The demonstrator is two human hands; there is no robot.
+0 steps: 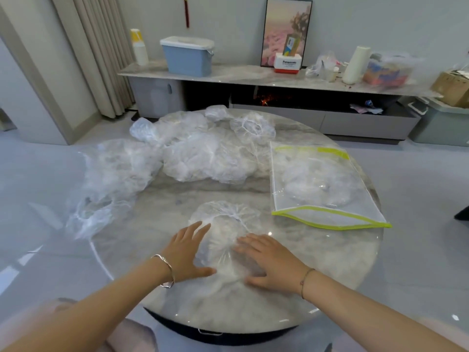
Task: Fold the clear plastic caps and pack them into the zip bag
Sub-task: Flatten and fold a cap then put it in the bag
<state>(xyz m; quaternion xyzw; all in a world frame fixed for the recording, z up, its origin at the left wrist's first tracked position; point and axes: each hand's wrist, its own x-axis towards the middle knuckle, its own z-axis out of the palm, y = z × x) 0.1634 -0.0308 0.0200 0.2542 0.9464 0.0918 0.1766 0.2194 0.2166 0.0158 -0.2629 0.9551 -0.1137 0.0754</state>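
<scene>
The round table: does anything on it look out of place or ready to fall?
Yes. At the left, the loose pile of clear caps hangs over the edge of the table, so some might slide off. The zip bag lies flat at the right.

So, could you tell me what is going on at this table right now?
A person is flattening one clear cap on the round table. The left hand and right hand press on it with straight fingers. A pile of loose caps lies further back and to the left. The zip bag on the right seems open at its near end and seems to hold some caps already.
</scene>
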